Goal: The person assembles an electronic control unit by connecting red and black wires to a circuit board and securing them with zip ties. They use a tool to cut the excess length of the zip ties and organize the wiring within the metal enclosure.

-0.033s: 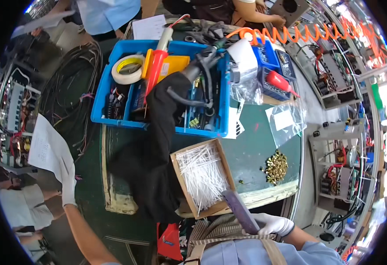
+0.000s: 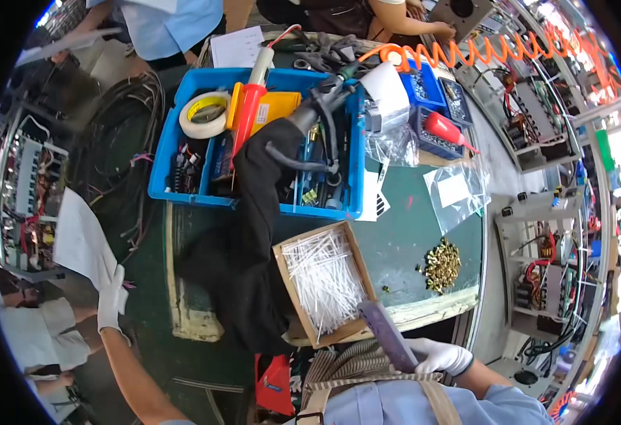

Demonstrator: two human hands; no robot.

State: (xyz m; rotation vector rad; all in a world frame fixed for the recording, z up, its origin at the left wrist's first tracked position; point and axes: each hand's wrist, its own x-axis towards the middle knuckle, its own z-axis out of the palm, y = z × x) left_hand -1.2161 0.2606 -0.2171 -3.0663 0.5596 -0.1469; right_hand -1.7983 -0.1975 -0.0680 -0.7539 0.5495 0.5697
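My left hand (image 2: 112, 301), in a white glove, is closed on the lower edge of a white paper sheet (image 2: 80, 234) with print on it. The sheet hangs out beyond the table's left edge, beside the wire bundle. At the lower right, my gloved right hand (image 2: 443, 356) grips a slim purple-grey phone (image 2: 387, 333), tilted and seen mostly from its side. Its upper end overlaps the near corner of a cardboard box (image 2: 362, 261) full of white cable ties (image 2: 321, 283). Black cloth (image 2: 243, 262) lies left of that box.
A blue tool bin (image 2: 356, 142) holds tape (image 2: 205, 115), a red-handled tool (image 2: 251, 113) and other tools. Small brass parts (image 2: 443, 265) lie in a heap at right. An orange coiled hose (image 2: 480, 53) crosses overhead. Wired chassis (image 2: 540, 244) line the right; other people stand around.
My left hand and the paper sheet have shifted slightly right and down, and more of the thumb shows. My right hand keeps its grip on the phone, almost unmoved.
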